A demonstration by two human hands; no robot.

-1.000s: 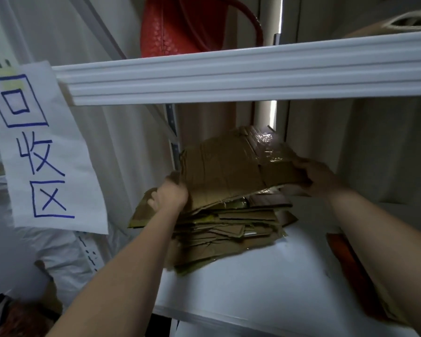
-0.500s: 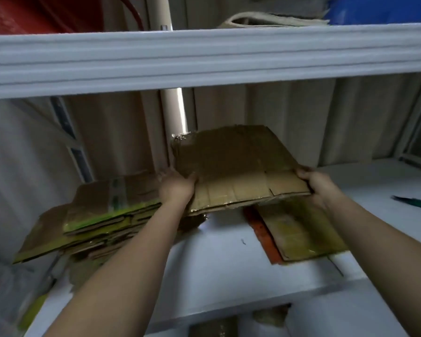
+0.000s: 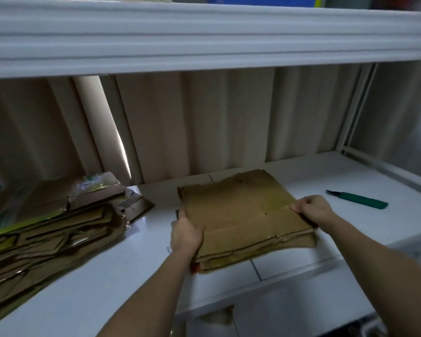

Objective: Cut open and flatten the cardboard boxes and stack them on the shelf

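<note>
Shelf (image 3: 301, 181): white board, landmark.
Old stack (image 3: 51, 222): flattened boxes, shelf's left end.
Flat cardboard (image 3: 241, 215): mid-shelf, lying on other flat pieces.
Left hand (image 3: 185, 235): grip curled on cardboard's left edge.
Right hand (image 3: 312, 209): grip pinching its right edge.
Green knife (image 3: 357, 200): shelf's right part, apart from cardboard.

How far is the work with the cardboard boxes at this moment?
Done: a big pile of flattened cardboard lies on the shelf. In hand: the left hand and right hand hold a flattened piece on a second, smaller pile. The green knife lies unused to the right. No uncut boxes are in view, so what is left cannot be told.
</note>
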